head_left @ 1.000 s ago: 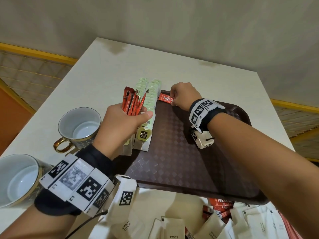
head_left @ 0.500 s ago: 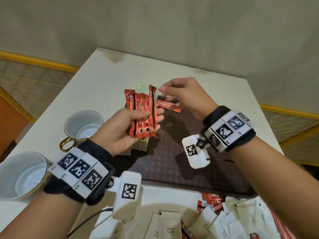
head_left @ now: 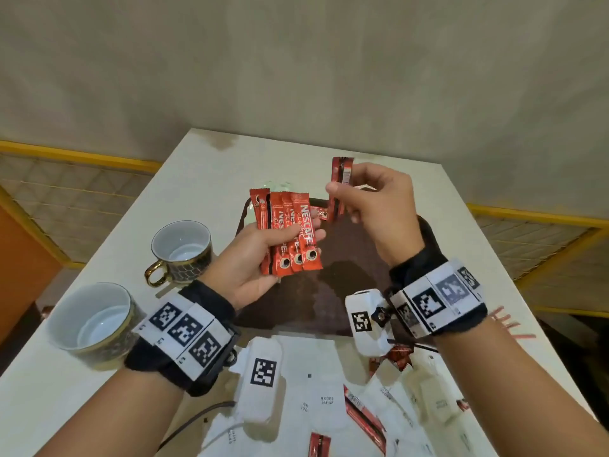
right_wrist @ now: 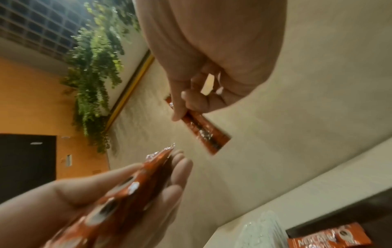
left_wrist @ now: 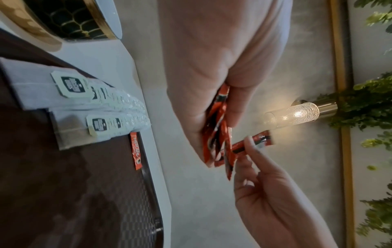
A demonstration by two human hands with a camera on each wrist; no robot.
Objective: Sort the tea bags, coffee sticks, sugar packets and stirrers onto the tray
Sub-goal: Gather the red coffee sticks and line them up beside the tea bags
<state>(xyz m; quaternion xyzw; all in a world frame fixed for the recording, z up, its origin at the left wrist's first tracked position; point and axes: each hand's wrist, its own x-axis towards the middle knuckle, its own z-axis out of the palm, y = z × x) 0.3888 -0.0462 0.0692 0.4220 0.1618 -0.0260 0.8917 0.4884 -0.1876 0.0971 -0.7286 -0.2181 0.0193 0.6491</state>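
Note:
My left hand [head_left: 293, 232] grips a fan of several red coffee sticks [head_left: 291, 237] above the brown tray [head_left: 359, 275]. To their right, my right hand [head_left: 342, 192] pinches a single coffee stick [head_left: 342, 171] upright between thumb and fingers. The left wrist view shows that single stick [left_wrist: 257, 140] just past the bundle [left_wrist: 218, 142]. One more coffee stick [left_wrist: 135, 149] lies along the tray's far edge. Rows of white tea bags [left_wrist: 84, 100] lie on the tray's left side. Sugar packets [head_left: 316, 390] and loose coffee sticks [head_left: 362, 420] are spread on the table near me.
Two gold-trimmed cups stand left of the tray, one farther [head_left: 181, 249] and one nearer [head_left: 90, 319]. The white table [head_left: 461, 225] ends at a grey wall behind. Most of the tray's middle is bare brown surface.
Both hands have risen from the tray. The right hand left a stick lying at the tray's far edge, and the stick it pinches now has turned from level to upright.

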